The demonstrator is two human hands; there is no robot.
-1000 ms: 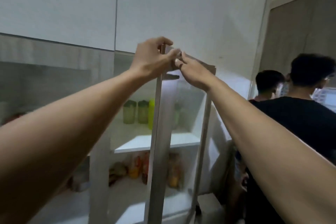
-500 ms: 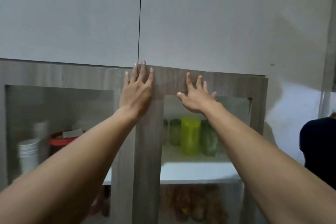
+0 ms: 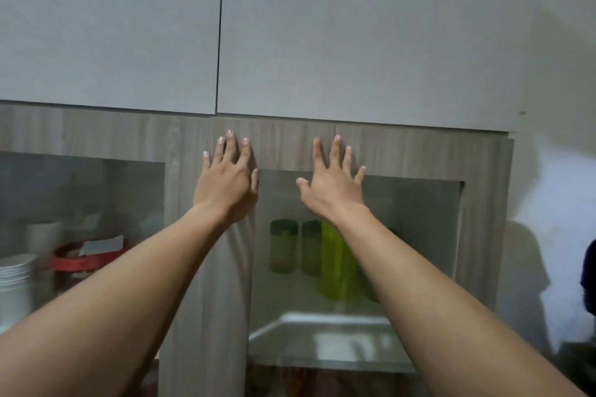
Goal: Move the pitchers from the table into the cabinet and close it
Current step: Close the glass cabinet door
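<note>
Pitchers are sitting behind the glass now, and two bare forearms are reaching up from the bottom corners toward the cabinet door [image 3: 371, 145]. Left hand [image 3: 227, 184] is lying flat with fingers spread wide on the wooden frame where the two doors meet, holding nothing. Right hand [image 3: 332, 187] is pressing flat too, fingers fanned, its palm over the top of the glass pane and its fingertips on the upper rail, also gripping nothing. Behind that pane, just below the right wrist, I am counting two dark-capped green pitchers [image 3: 283, 250] standing upright side by side, then one bright lime pitcher [image 3: 337, 264] next to them; a further one may be hiding behind the right arm, hard to tell. All are standing on a white shelf [image 3: 322, 322]. Off left, behind the other pane, one stack of white cups [image 3: 16, 284] and one red-rimmed container [image 3: 84, 259] are showing.
</note>
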